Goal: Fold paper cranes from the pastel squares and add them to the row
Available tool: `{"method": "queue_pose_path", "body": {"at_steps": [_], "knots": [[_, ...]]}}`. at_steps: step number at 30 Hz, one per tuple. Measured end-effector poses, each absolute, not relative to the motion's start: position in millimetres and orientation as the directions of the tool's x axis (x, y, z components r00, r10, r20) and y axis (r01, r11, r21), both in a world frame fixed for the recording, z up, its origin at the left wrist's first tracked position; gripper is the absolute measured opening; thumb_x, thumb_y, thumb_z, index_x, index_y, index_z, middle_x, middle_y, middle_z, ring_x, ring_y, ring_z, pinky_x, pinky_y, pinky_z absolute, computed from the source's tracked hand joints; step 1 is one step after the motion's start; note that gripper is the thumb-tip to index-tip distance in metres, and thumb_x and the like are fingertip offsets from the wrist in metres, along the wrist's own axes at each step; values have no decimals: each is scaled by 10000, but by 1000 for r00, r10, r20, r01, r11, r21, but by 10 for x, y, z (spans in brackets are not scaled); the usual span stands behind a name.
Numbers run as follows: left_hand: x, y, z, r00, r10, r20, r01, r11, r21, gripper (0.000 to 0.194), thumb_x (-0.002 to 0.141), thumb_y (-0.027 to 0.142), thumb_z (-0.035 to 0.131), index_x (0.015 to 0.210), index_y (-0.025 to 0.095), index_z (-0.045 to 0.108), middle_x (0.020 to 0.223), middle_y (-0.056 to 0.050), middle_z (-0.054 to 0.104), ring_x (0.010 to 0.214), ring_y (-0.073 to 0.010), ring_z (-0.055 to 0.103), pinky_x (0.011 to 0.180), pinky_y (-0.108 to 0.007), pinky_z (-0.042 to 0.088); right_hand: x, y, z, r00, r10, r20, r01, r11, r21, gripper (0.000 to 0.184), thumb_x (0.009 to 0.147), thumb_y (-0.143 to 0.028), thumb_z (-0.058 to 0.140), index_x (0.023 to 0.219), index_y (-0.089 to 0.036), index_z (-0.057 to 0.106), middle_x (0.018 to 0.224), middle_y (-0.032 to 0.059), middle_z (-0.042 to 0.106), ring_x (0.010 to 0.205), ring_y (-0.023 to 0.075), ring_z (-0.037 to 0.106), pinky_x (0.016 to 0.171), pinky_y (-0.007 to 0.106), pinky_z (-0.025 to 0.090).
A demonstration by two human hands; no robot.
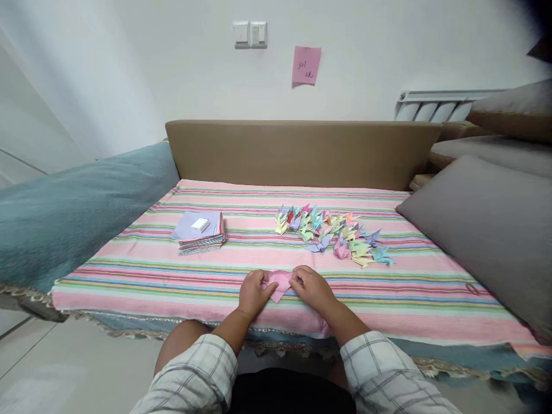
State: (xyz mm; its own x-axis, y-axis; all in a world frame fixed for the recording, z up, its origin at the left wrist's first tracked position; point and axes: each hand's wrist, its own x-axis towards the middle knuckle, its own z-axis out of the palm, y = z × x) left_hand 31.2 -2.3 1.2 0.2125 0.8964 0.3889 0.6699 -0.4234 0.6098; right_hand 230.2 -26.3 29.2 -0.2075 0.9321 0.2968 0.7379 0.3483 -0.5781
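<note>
Between my two hands is a pink sheet of origami paper (280, 283), partly folded, with one corner pointing toward me. My left hand (253, 292) pinches its left edge between thumb and fingers. At the right edge, my right hand (314, 288) grips the paper the same way. Both hands are low over the striped cloth near the front of the seat. Beyond them to the right lies a group of folded paper cranes (330, 230) in many colours. Further left sits a stack of coloured paper (200, 236) with a small white block (200, 225) on top.
A pink striped cloth (142, 253) covers the sofa seat. Grey cushions (483, 224) are piled at the right. A blue-covered armrest (86, 213) borders the left, and a brown backrest (297, 152) stands behind. A pink note (306, 65) hangs on the wall by light switches (250, 34).
</note>
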Motion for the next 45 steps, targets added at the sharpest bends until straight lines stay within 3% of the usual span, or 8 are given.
{"method": "queue_pose_path", "body": {"at_steps": [9, 17, 24, 29, 34, 40, 45], "knots": [[320, -31, 32, 222, 896, 384, 669, -427, 609, 207, 747, 353, 629, 726, 207, 485, 820, -17, 643, 795, -188, 567, 706, -302, 420, 2327, -201, 338, -232, 956, 180, 720, 293, -629, 160, 813, -293, 559, 717, -189, 633, 1062, 85, 607, 1001, 192, 563, 861, 301, 415], [326, -30, 36, 206, 916, 344, 680, -387, 623, 206, 733, 328, 657, 738, 200, 496, 835, -17, 643, 796, -187, 559, 706, -302, 416, 2280, -209, 286, -235, 943, 238, 782, 328, -529, 131, 799, -243, 554, 696, -180, 607, 1013, 89, 610, 1003, 200, 549, 865, 310, 417], [324, -27, 30, 202, 913, 354, 659, -394, 640, 206, 725, 350, 667, 751, 202, 525, 861, -23, 663, 820, -195, 577, 715, -315, 431, 2305, -257, 247, -223, 943, 246, 734, 329, -594, 129, 794, -276, 583, 841, -189, 666, 1141, 108, 576, 1029, 217, 545, 903, 353, 419], [270, -1, 33, 322, 859, 397, 581, -511, 633, 213, 674, 332, 736, 769, 208, 591, 1013, -35, 683, 932, -206, 597, 821, -348, 435, 2308, -271, 280, -229, 950, 213, 735, 312, -601, 118, 742, -285, 655, 795, -190, 700, 1238, 129, 526, 1158, 260, 478, 968, 391, 378], [212, 40, 44, 436, 811, 391, 573, -585, 574, 182, 631, 284, 780, 686, 205, 624, 1018, -41, 685, 936, -218, 604, 831, -363, 435, 2262, -277, 296, -240, 947, 213, 729, 321, -605, 126, 672, -279, 730, 764, -195, 718, 1341, 130, 439, 1265, 276, 368, 1024, 398, 319], [131, 64, 66, 502, 780, 373, 563, -623, 544, 179, 636, 300, 779, 708, 203, 648, 1087, -69, 665, 987, -235, 594, 864, -386, 433, 2223, -282, 288, -232, 946, 225, 738, 322, -594, 199, 761, -357, 641, 694, -181, 709, 1323, 140, 456, 1268, 266, 353, 1032, 397, 304], [92, 23, 88, 446, 802, 397, 612, -597, 519, 171, 718, 339, 709, 654, 195, 642, 1067, -71, 670, 995, -232, 586, 887, -405, 420, 2208, -271, 277, -209, 951, 227, 750, 305, -587, 227, 777, -348, 615, 663, -169, 696, 1324, 146, 456, 1256, 269, 356, 1032, 398, 302]]}}
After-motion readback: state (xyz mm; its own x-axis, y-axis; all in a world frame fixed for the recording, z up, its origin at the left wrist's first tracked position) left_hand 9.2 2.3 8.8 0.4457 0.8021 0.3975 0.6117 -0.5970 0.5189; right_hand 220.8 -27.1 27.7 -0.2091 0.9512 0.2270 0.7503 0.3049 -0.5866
